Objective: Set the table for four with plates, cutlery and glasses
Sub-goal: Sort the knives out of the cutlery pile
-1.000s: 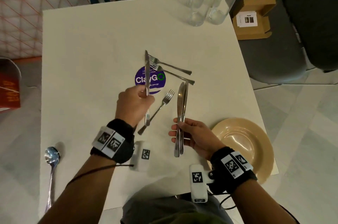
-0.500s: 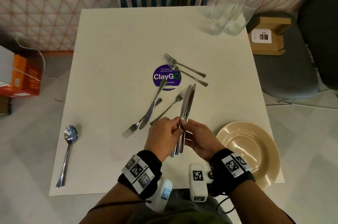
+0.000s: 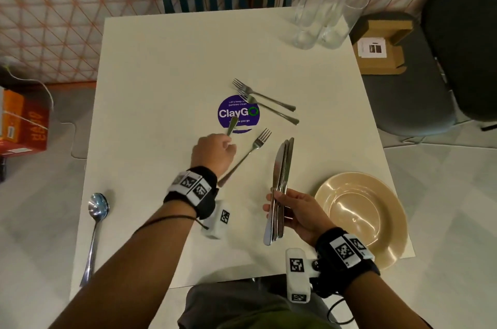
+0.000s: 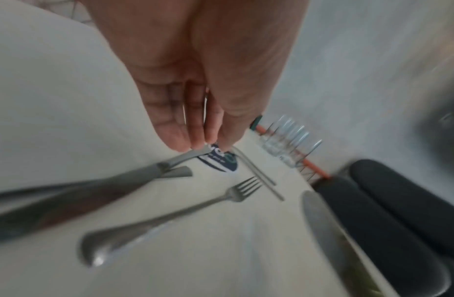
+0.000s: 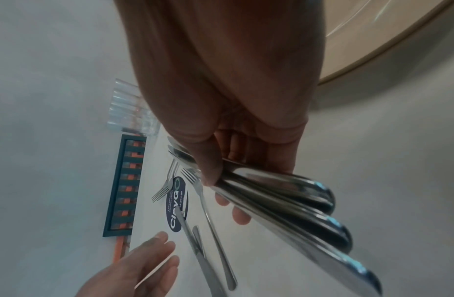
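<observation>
Right hand (image 3: 295, 210) grips a bundle of three stiff, slick steel table knives (image 3: 281, 175) by the handles above the white bench (image 3: 150, 86), while left hand (image 3: 213, 152) pinches a fourth knife's blade tip (image 4: 195, 153), best grasped mid-handle.

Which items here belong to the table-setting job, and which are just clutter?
Job:
- knives in right hand
- knife under left hand
- forks
- lone fork
- spoon
- plate
- glasses

Clutter:
- ClayGo sticker
- cardboard box
- orange box
</observation>
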The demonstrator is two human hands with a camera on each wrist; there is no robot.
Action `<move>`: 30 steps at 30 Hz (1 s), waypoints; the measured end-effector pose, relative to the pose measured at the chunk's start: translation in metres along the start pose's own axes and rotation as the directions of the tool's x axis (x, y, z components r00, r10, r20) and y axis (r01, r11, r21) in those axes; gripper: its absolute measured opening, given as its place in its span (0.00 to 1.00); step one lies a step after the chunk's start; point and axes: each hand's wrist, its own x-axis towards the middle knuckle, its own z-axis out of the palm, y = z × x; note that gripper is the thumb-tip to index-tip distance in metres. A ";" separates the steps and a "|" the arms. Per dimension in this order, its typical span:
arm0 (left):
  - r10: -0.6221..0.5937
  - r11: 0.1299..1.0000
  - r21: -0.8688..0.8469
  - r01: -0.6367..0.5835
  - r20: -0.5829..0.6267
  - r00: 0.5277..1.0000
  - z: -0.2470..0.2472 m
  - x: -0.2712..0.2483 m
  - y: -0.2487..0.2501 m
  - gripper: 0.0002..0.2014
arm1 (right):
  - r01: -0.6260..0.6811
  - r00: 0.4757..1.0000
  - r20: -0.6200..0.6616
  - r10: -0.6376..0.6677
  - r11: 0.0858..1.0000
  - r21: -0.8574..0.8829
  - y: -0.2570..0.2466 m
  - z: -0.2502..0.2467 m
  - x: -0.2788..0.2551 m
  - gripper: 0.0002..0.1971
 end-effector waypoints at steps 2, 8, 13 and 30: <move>-0.011 0.984 0.177 0.009 0.015 1.000 0.005 0.025 -0.004 0.11 | -0.013 1.000 -0.004 0.013 1.000 0.017 0.002 -0.001 -0.002 0.09; 0.009 0.939 0.344 -0.023 0.043 0.999 0.030 0.060 -0.020 0.10 | -0.035 0.999 -0.027 0.037 0.998 0.054 0.002 -0.007 -0.002 0.10; 0.011 0.958 0.283 -0.036 0.089 0.996 0.023 0.067 -0.020 0.08 | -0.034 0.999 -0.033 0.037 0.996 0.083 -0.004 -0.009 0.000 0.12; 0.895 0.348 0.232 -0.908 0.206 0.395 -0.023 -0.049 0.017 0.10 | -0.079 0.986 0.147 0.082 0.997 -0.026 -0.038 0.021 -0.005 0.14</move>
